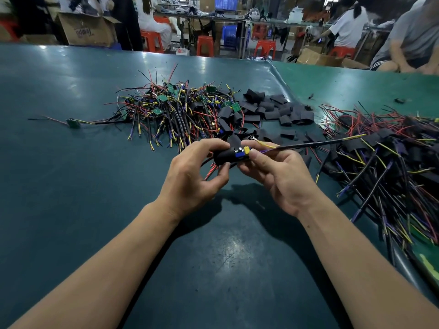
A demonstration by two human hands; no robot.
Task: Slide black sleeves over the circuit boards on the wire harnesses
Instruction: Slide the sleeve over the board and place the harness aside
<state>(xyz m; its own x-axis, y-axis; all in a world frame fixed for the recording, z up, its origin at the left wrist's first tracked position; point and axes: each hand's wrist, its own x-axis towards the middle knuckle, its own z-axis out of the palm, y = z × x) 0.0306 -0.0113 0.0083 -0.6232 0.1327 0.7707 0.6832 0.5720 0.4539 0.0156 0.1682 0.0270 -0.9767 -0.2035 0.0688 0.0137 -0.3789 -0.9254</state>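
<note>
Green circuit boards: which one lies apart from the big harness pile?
The green circuit board at the far left, alone on the table on a trailing lead; the others sit tangled in the harness pile.

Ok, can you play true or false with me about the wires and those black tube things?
1. Both hands hold one harness. True: the left hand grips the black sleeve, and the right hand pinches the circuit board.
2. The board is fully covered. False: its blue and yellow parts show.
3. Loose sleeves lie behind the hands. True.
4. The table is red. False: it is dark green.
</note>
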